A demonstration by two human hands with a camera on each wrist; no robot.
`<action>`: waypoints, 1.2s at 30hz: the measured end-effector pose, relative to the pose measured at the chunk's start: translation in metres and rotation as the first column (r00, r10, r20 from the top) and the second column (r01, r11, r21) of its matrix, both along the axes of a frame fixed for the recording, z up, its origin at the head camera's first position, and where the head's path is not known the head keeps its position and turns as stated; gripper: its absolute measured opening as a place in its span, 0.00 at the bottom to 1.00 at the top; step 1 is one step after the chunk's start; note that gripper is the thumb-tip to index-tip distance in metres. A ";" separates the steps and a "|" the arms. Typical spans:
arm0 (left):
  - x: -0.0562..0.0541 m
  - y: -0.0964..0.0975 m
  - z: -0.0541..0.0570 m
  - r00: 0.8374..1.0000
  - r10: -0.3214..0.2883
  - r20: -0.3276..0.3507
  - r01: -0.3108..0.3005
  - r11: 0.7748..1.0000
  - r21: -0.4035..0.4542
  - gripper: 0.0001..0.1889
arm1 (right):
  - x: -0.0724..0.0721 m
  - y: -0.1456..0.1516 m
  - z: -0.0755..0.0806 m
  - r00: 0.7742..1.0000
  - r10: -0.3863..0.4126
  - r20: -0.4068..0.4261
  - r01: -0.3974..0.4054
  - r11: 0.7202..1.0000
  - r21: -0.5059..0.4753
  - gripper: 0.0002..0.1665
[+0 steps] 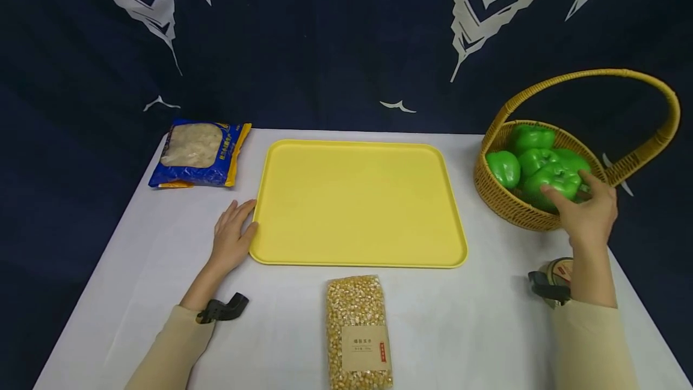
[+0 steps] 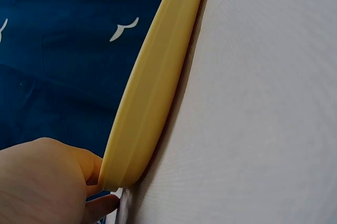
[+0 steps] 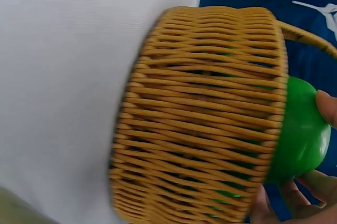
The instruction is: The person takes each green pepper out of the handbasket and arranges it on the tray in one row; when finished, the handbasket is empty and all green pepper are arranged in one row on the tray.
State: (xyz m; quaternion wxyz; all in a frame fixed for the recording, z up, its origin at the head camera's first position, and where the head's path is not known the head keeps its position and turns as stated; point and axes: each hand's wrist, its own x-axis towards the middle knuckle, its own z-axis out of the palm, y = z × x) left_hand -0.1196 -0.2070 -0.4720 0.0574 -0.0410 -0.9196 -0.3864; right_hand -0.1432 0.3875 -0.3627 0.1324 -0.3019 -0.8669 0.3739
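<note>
In the head view my left hand (image 1: 233, 236) rests against the left edge of a yellow tray (image 1: 357, 203), its fingers extended and relaxed. The left wrist view shows the hand touching the tray's rim (image 2: 152, 87) from outside. On the right, my right hand (image 1: 592, 212) reaches over a wicker basket (image 1: 509, 206) and grips the nearest green bell pepper (image 1: 552, 182) between thumb and fingers. From the right wrist view, that green bell pepper (image 3: 300, 134) stands partly above the rim of the basket (image 3: 200, 108). Several other green bell peppers (image 1: 533, 137) lie in the basket.
A blue and yellow bag (image 1: 200, 152) lies at the back left. A clear pack of corn kernels (image 1: 356, 306) is at the front middle. A can-like container (image 1: 560, 271) stands partly hidden by the right wrist. The basket's tall handle (image 1: 595, 72) arches over it.
</note>
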 end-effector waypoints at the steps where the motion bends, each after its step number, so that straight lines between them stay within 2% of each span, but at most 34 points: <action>1: 0.000 -0.001 0.000 1.000 0.000 0.003 0.000 1.000 -0.002 0.26 | 0.001 -0.002 0.004 1.000 -0.012 -0.026 0.012 1.000 -0.010 0.48; 5: 0.001 -0.003 0.001 1.000 0.003 0.009 -0.003 1.000 -0.002 0.26 | 0.005 -0.015 0.018 0.992 -0.011 -0.124 0.010 1.000 -0.006 0.45; 8: 0.002 -0.005 0.001 1.000 0.006 0.007 -0.006 1.000 0.001 0.25 | 0.007 -0.026 0.027 0.988 0.013 -0.152 -0.013 1.000 -0.002 0.44; 15: 0.000 -0.005 -0.001 1.000 -0.001 -0.017 0.001 1.000 0.002 0.25 | 0.005 -0.058 0.038 0.979 0.117 -0.165 -0.122 0.992 -0.020 0.45; 18: -0.001 -0.004 -0.002 1.000 -0.003 -0.023 0.003 1.000 0.001 0.25 | 0.000 -0.074 0.037 0.974 0.179 -0.141 -0.181 0.984 0.003 0.45; 21: -0.002 -0.002 -0.002 1.000 -0.002 -0.024 0.002 1.000 -0.003 0.25 | -0.008 -0.093 0.033 0.957 0.256 -0.140 -0.253 0.967 0.036 0.45; 24: -0.003 -0.002 -0.002 1.000 -0.002 -0.020 0.002 1.000 -0.004 0.25 | -0.019 -0.116 0.027 0.915 0.364 -0.174 -0.361 0.931 0.049 0.45; 29: -0.003 -0.002 -0.002 1.000 -0.006 -0.019 0.006 1.000 -0.004 0.25 | -0.041 -0.167 0.016 0.808 0.544 -0.228 -0.551 0.834 0.036 0.44; 36: -0.003 -0.001 -0.003 1.000 -0.006 -0.020 0.005 1.000 -0.006 0.25 | -0.068 -0.263 0.007 0.684 0.686 -0.247 -0.715 0.698 -0.040 0.43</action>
